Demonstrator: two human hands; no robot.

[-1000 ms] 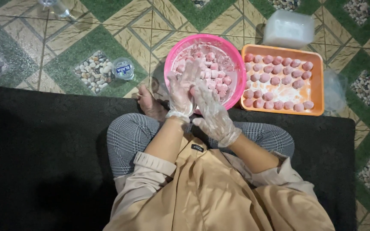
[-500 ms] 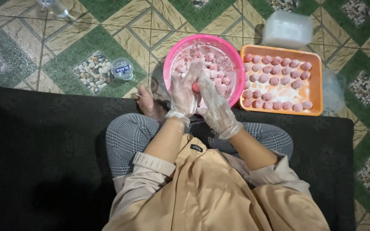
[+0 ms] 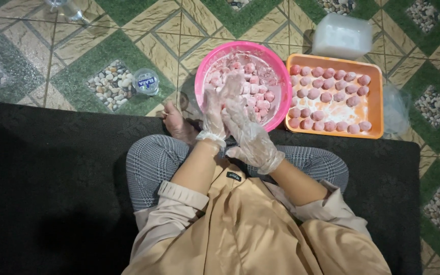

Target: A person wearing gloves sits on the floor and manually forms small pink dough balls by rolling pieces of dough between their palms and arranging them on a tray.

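Gloved left hand (image 3: 216,109) and right hand (image 3: 250,136) pressed palm to palm just above the near rim of the pink bowl (image 3: 281,109), presumably closed around one ball; nothing visible between the palms, so cannot tell for sure. Beyond the fingertips, inside the bowl: a heap of pink balls (image 3: 253,91), small, round, dusted white with flour. To the right of the grip, touching the bowl: orange tray (image 3: 377,97) with neat rows of finished balls (image 3: 327,97), floury patch bare in the middle. Judging by this, tray well over half filled, many pieces left in the bowl. Farther right and beyond: a white tub (image 3: 342,35). Left of the grip: a small cup (image 3: 145,81) on the tiled floor.
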